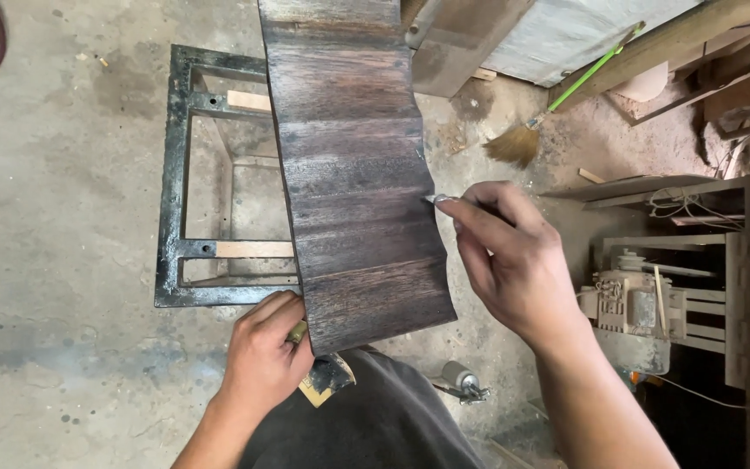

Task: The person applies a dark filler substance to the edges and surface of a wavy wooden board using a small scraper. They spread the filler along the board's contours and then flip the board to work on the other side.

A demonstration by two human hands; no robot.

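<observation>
Two hands: both at the plank.
Plank: dark, lying across a frame.
Left hand: fingers curled on near end, steadying.
Right hand: fingers pinch a thin tool at right edge.

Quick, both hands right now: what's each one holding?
Left hand: closed, gripping the near end of the dark wooden board.
Right hand: pinching a thin pointed tool, tip at the board's wavy right edge.
</observation>
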